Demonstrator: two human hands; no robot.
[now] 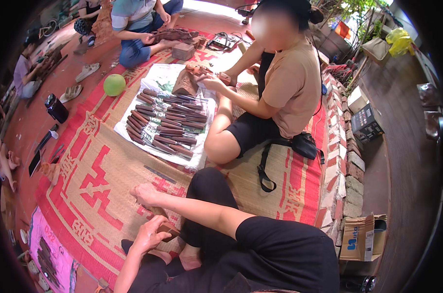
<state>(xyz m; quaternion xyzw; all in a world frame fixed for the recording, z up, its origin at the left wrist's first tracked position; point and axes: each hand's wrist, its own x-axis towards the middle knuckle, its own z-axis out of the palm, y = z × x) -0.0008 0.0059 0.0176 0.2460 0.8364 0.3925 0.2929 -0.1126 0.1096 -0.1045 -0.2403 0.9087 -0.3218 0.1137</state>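
A small brown wooden block (pixel 170 230) is in my left hand (pixel 150 235), low over my crossed legs. My fingers and thumb close around its near end. My right hand (pixel 146 194) reaches across to the left, just above the woven mat (pixel 121 168). Its fingers are bunched together, and whatever they may hold is too small or hidden to name. Beneath my right wrist shows a brownish, wood-like piece (pixel 158 212), partly covered by the arm. Ahead of me a white cloth (pixel 126 128) carries several wooden-handled carving tools (pixel 169 123) in rows.
A person (pixel 294 73) sits ahead at right, holding a reddish wooden piece beside a wood block (pixel 185 83). Another person (pixel 138 24) works farther back. A green ball (pixel 114 85), a dark flask (pixel 56 108) and a large knife (pixel 35 162) lie left. Bricks (pixel 353 188) edge the right.
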